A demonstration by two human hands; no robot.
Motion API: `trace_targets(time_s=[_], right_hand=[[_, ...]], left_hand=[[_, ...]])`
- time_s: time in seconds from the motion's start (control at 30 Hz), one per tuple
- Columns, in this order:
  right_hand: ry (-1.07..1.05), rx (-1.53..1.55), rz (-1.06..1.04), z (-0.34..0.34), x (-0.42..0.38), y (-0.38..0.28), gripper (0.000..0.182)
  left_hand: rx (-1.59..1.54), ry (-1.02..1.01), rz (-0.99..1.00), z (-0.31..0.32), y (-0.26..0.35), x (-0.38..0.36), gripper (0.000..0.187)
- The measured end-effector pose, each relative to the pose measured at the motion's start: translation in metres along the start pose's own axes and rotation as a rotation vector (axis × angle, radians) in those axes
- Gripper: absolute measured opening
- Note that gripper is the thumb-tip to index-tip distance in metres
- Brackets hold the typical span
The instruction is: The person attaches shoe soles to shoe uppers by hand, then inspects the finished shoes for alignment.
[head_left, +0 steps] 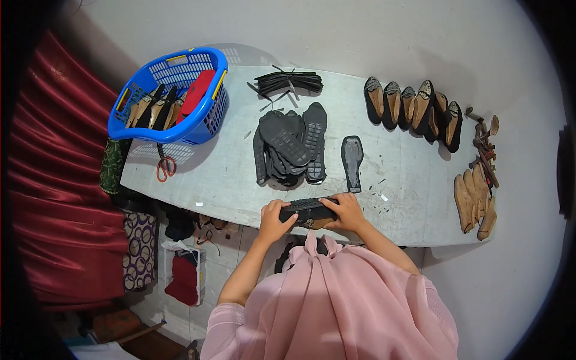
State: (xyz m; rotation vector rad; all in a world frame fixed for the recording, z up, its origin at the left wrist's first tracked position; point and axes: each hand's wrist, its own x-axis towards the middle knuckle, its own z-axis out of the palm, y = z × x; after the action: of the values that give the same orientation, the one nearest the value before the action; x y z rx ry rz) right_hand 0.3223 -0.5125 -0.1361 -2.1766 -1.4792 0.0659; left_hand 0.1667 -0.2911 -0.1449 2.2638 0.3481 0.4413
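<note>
Between my two hands a black flat shoe (310, 211) is held on its side at the table's front edge, its ridged dark sole facing away from me. My left hand (276, 221) is closed round one end, and my right hand (346, 211) grips the other end. Part of a tan inside shows below the black upper. Just beyond my hands lies a heap of black rubber soles (291, 144). A single sole (352, 163) rests apart from it, to the right, with its greyish face up.
A blue basket (207, 123) holding shoes stands at the back left, with red-handled scissors (166, 169) near it. Black strips (291, 82) lie tied at the back. Several finished-looking flats (391, 103) line the back right. Wooden shoe lasts (471, 195) and tools (485, 144) lie at the right edge.
</note>
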Motion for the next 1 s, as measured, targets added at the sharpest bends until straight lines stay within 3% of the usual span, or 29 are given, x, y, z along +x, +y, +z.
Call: trace_targets(time_s=[0.07, 0.17, 0.27, 0.37, 0.47, 0.57, 0.77, 1.0], right_hand=[[-0.006, -0.005, -0.001, 0.000, 0.000, 0.000, 0.084], [-0.008, -0.016, 0.002, 0.003, -0.002, 0.002, 0.084], [-0.009, -0.014, 0.003, 0.005, -0.003, 0.003, 0.084], [0.020, -0.051, -0.027, 0.004, -0.003, 0.000, 0.085], [0.040, -0.036, -0.059, 0.011, -0.008, 0.005, 0.084], [0.006, -0.042, -0.090, 0.008, -0.007, 0.005, 0.082], [-0.203, -0.130, 0.062, -0.008, 0.010, -0.020, 0.089], [-0.118, -0.067, -0.073, 0.009, 0.019, -0.044, 0.081]], left_hand=[[0.025, -0.014, 0.040, -0.004, 0.001, -0.002, 0.039], [0.002, -0.052, -0.089, 0.000, 0.000, -0.001, 0.042], [0.177, -0.048, -0.020, -0.004, 0.020, 0.003, 0.050], [0.186, -0.028, 0.209, -0.004, 0.019, 0.001, 0.056], [0.150, -0.042, 0.287, 0.002, 0.000, -0.001, 0.059], [0.163, -0.053, 0.286, 0.005, -0.005, -0.004, 0.059], [0.164, -0.066, 0.249, 0.005, -0.003, -0.003, 0.059], [0.181, -0.078, 0.254, 0.003, -0.004, -0.003, 0.058]])
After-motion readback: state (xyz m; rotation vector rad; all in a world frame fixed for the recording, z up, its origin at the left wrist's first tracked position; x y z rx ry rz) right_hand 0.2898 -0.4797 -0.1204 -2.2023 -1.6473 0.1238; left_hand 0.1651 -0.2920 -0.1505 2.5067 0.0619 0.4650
